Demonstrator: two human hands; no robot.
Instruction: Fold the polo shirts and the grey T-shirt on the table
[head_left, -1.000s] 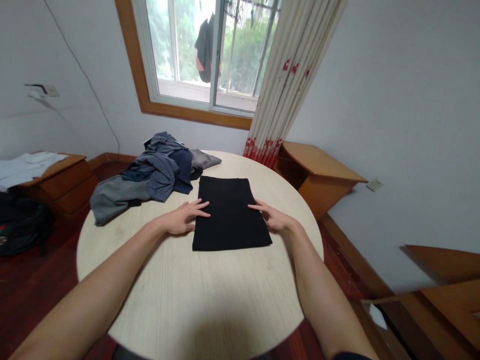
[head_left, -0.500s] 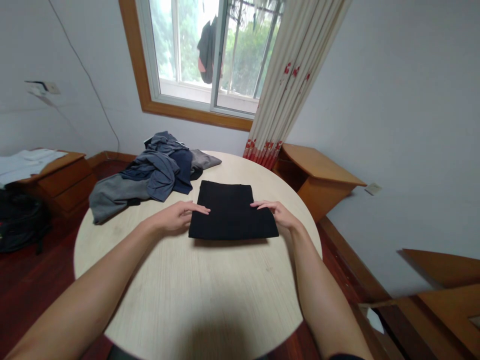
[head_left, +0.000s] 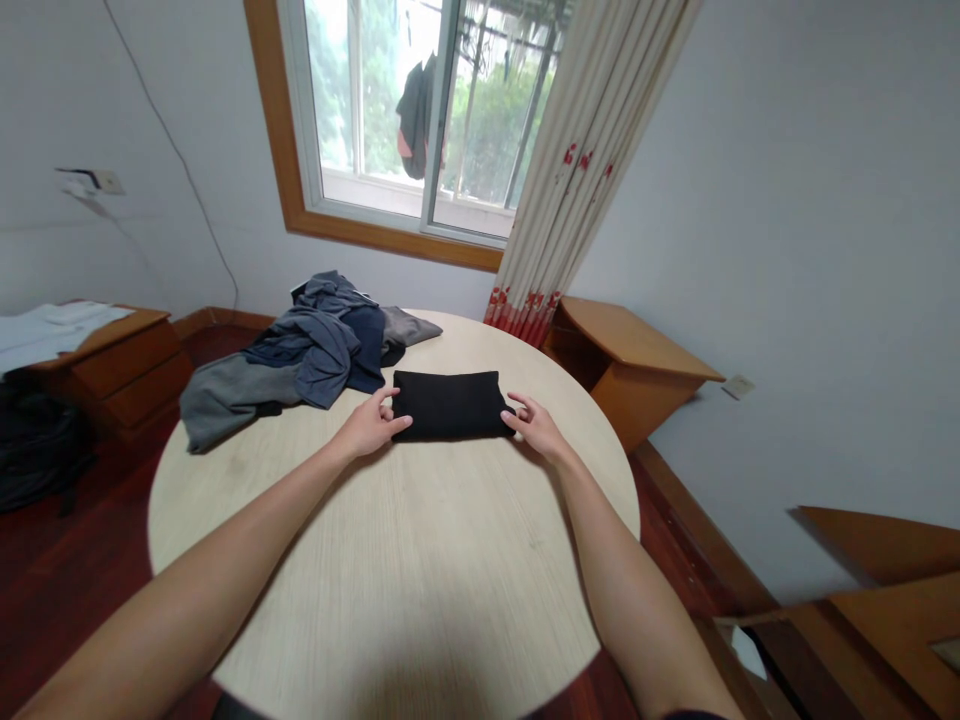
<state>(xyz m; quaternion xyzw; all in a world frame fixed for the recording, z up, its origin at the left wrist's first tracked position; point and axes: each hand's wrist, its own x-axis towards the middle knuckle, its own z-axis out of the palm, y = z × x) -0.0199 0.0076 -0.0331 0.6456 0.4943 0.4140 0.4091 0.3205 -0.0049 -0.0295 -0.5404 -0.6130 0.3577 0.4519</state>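
Note:
A black garment (head_left: 454, 405), folded into a flat oblong, lies on the pale round table (head_left: 420, 540). At its left end is my left hand (head_left: 370, 424), with the thumb on top of the near corner and the index finger along the side edge. My right hand (head_left: 536, 427) holds the right end in much the same way, its thumb on the cloth and its index finger raised a little off it. The other fingertips are partly hidden.
Crumpled grey and navy clothes (head_left: 307, 345) are heaped at the table's back left. A wooden cabinet (head_left: 637, 345) stands beyond the right rim, near a curtain (head_left: 574, 180) and a window (head_left: 420, 120). Drawers (head_left: 124, 355) are at far left.
The garment's near part has been folded away from me, making it a narrower strip. Both hands have gone from lying over its sides to thumbs on its near corners.

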